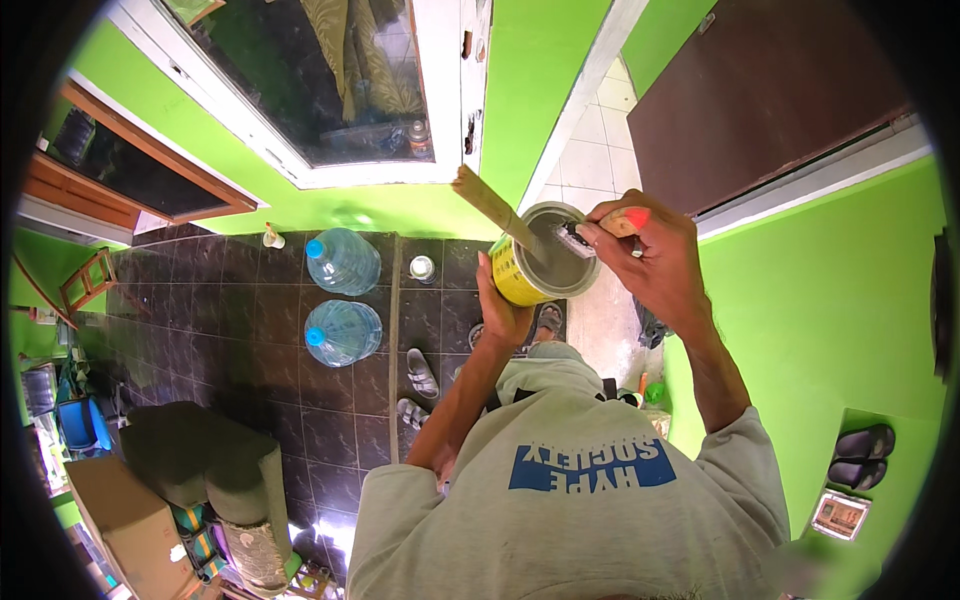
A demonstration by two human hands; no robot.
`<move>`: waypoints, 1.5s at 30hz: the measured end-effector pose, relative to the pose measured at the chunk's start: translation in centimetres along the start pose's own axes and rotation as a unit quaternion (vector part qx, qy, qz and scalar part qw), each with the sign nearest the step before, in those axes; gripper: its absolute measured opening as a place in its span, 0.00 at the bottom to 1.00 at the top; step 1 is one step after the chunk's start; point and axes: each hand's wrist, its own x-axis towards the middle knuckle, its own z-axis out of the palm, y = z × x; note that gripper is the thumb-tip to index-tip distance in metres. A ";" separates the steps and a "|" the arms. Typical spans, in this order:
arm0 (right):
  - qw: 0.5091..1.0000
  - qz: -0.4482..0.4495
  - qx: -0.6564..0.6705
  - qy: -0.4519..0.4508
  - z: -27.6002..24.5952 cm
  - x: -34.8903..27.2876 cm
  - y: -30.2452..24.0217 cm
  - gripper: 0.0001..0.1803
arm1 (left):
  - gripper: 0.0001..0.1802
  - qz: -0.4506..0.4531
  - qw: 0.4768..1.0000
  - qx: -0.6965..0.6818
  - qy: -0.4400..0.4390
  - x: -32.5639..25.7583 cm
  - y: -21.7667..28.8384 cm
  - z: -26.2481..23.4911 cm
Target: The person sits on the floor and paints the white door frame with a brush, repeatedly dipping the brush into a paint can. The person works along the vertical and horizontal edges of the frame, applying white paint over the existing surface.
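Observation:
My left hand (500, 305) grips a yellow paint can (528, 278) from below and holds it up in front of me. Grey paint fills the can, and a wooden stir stick (487, 200) leans out of it toward the upper left. My right hand (650, 255) holds a paintbrush with a red-tipped wooden handle (627, 220); its bristles (577, 240) rest at the can's right rim, over the paint.
Far below on the dark tiled floor stand two large blue-capped water jugs (342, 260) (342, 332), sandals (420, 375), a green sofa (200, 460) and a cardboard box (125, 520). Bright green walls, a white-framed window (330, 90) and a dark brown door (770, 95) surround me.

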 end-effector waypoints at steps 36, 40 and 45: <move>0.997 0.025 -0.024 0.062 1.1 -1.9 3.1 0.08 | 0.39 0.006 1.000 0.016 -0.013 0.1 -1.8 0.1; 0.990 0.066 0.049 0.112 -0.2 -2.1 3.2 0.07 | 0.39 0.005 1.000 0.026 0.000 0.4 -1.9 -0.2; 0.966 0.150 0.152 0.144 -1.0 -2.8 3.8 0.05 | 0.38 -0.007 1.000 0.027 0.012 0.7 -1.9 0.0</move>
